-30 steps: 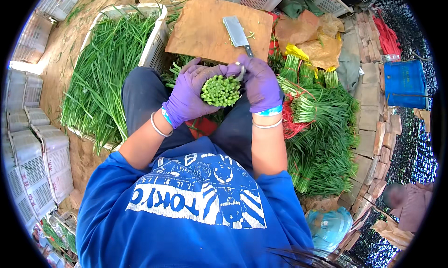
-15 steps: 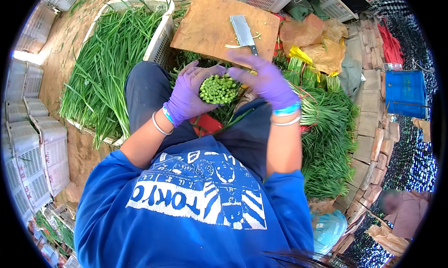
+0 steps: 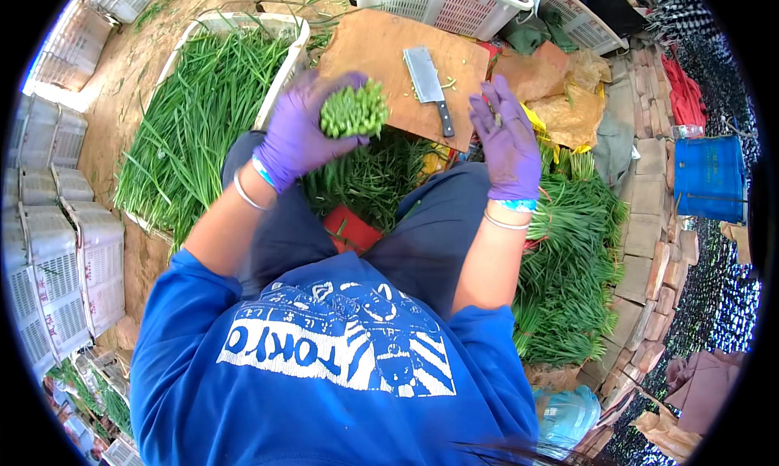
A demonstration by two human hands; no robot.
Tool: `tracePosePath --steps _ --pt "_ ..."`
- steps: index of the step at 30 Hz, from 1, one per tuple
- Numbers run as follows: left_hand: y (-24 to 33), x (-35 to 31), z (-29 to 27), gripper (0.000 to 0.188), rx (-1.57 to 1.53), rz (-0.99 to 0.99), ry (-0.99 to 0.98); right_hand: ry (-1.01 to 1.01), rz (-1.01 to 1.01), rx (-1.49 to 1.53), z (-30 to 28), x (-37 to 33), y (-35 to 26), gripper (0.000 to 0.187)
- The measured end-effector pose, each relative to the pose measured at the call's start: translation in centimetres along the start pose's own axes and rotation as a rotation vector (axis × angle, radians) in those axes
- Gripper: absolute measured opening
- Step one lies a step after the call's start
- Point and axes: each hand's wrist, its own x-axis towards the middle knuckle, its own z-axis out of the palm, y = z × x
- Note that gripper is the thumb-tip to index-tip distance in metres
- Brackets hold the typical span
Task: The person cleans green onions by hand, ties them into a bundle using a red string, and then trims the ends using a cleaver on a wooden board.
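My left hand (image 3: 302, 128), in a purple glove, wraps round a bundle of garlic chives (image 3: 355, 110) with its pale cut ends facing up. The bundle is above my lap, near the front edge of a wooden cutting board (image 3: 361, 48). My right hand (image 3: 507, 141), gloved too, is raised with fingers stretched out and holds nothing. It is just right of a cleaver (image 3: 425, 85) that lies on the board, black handle toward me. Small green and white trimmings lie beside the blade.
A white crate (image 3: 294, 73) of loose green chives stands at left. Tied chive bundles (image 3: 568, 279) are piled at right, beside a low brick edge (image 3: 641, 231). Crates (image 3: 442, 8) stand behind the board. Loose greens (image 3: 369, 182) and something red (image 3: 350, 229) lie between my legs.
My right hand has come off the bundle and moved right, its fingers now spread. My left hand has carried the bundle left and up, tilting it. The cleaver stays on the board.
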Motion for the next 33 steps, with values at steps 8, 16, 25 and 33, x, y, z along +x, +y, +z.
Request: tracePosePath --steps 8,16,25,33 --pt "0.6 12.3 0.6 0.064 0.604 0.326 -0.338 0.362 0.018 -0.751 -10.7 5.0 5.7 0.062" --pt "-15.8 6.6 16.4 0.106 0.684 -0.063 -0.801 0.144 0.108 -1.872 -11.1 9.9 15.5 0.065" --pt "-17.0 10.3 16.6 0.104 0.590 -0.191 -0.893 0.172 0.296 -1.298 -10.5 11.7 17.3 0.027" --pt "-15.7 9.8 16.2 0.095 0.252 -0.086 -0.599 0.324 -0.265 -1.264 -5.9 6.4 16.6 0.043"
